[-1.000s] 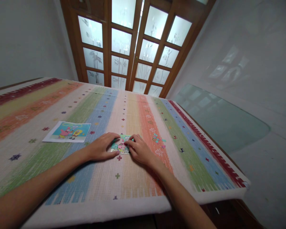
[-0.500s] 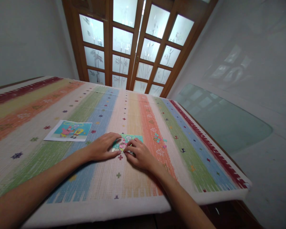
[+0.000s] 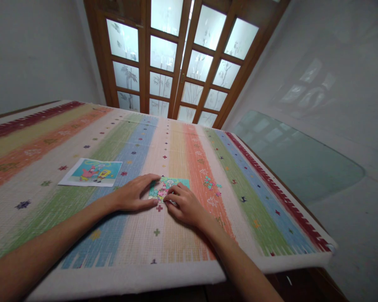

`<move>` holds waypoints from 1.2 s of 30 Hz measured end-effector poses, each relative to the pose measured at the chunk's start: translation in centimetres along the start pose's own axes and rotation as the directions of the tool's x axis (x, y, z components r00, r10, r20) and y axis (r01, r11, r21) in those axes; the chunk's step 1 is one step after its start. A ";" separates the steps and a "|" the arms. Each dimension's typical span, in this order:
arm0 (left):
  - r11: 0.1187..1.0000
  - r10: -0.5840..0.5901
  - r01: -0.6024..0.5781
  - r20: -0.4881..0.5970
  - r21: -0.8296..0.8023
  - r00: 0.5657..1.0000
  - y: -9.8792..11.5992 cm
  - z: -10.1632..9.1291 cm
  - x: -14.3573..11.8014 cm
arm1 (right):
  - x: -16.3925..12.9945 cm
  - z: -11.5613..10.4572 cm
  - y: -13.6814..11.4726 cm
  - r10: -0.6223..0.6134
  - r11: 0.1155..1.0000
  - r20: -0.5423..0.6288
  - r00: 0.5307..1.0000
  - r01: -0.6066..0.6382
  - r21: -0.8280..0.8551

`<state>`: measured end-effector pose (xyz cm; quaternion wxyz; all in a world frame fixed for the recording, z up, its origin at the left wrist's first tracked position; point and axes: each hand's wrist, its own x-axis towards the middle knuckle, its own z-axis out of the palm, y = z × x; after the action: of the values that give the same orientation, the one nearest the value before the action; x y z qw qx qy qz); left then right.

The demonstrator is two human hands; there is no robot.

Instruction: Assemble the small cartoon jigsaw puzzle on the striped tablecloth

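A small, partly covered jigsaw puzzle (image 3: 161, 191) with a colourful cartoon picture lies flat on the striped tablecloth. At its left side rests my left hand (image 3: 135, 193), thumb and fingers spread apart around the edge. My right hand (image 3: 183, 202) bends over the puzzle's lower right part, fingertips pressed together at its near edge. Whatever those fingertips hold, if anything, is hidden beneath them. To the right, several loose puzzle pieces (image 3: 208, 183) form a small cluster. Left of my hands lies a printed picture sheet (image 3: 93, 173) showing cartoon figures.
The table is covered by a striped tablecloth (image 3: 138, 239), with its white near edge toward me. A glass-paned wooden door (image 3: 176, 63) stands beyond the far side. A pale wall (image 3: 343, 105) runs along the right.
My left fingers have drawn very slightly away from the puzzle. My right hand stays nearly in place over the near edge, and the view has shifted a little.
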<state>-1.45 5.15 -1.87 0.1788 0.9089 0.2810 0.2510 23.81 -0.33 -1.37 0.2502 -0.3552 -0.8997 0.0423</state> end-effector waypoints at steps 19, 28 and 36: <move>0.858 -0.291 0.222 -0.080 -0.464 0.953 -1.2 0.0 0.6 | 0.0 -0.9 0.4 -0.015 0.996 -0.036 0.999 0.018 0.092; 0.947 -0.279 0.209 -0.307 -0.243 0.910 -1.5 0.1 0.5 | -5.0 -7.2 7.8 0.375 0.923 -0.302 0.877 -0.383 0.034; 0.991 0.093 -0.057 -0.318 0.120 0.943 0.4 0.0 0.7 | -8.6 -7.2 11.0 0.585 0.792 -0.200 0.786 -0.607 -0.065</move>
<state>-0.80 5.22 -1.47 0.0705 0.8740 0.2847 0.3874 39.40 1.49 -1.51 0.2766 -0.6386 -0.7174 0.0320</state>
